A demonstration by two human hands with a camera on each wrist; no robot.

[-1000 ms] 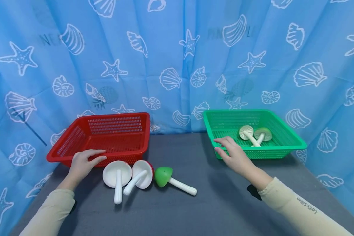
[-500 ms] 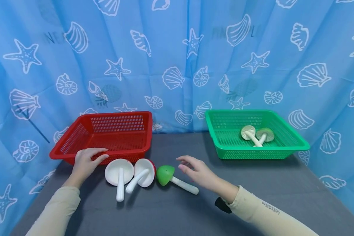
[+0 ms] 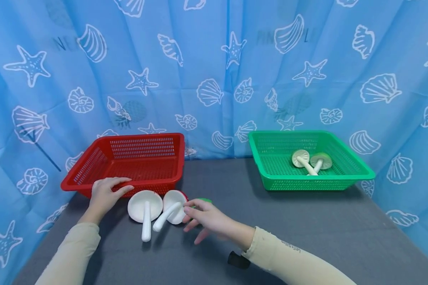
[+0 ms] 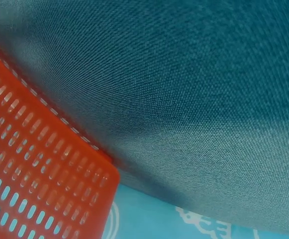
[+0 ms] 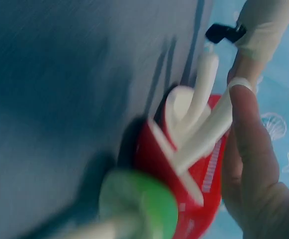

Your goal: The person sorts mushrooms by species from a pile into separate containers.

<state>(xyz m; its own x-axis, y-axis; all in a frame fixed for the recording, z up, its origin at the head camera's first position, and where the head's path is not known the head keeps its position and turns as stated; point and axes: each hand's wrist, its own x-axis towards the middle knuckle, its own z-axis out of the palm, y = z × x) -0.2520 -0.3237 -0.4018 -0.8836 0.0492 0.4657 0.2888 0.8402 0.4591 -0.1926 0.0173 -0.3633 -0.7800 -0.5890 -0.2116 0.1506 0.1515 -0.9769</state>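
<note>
Two toy mushrooms with red-edged caps, a left one (image 3: 145, 208) and a right one (image 3: 172, 211), lie on the table, white undersides and stems showing. A green-capped toy mushroom (image 5: 144, 204) lies beside them, mostly hidden in the head view behind my right hand (image 3: 210, 219). That hand hovers over it with loosely spread fingers, its fingertips near the right red-edged mushroom; it holds nothing that I can see. My left hand (image 3: 104, 196) rests at the near rim of the red basket (image 3: 164, 184), thumb and forefinger apart.
A green basket (image 3: 317, 183) stands at the right, with two pale-stemmed mushrooms inside, a left one (image 3: 301, 156) and a green-edged one (image 3: 322, 160). Behind the grey table (image 3: 306, 229) hangs a blue shell-patterned curtain (image 3: 214, 114).
My right hand has moved left from beside the green basket to above the green-capped mushroom, covering most of it. My left hand has stayed at the red basket.
</note>
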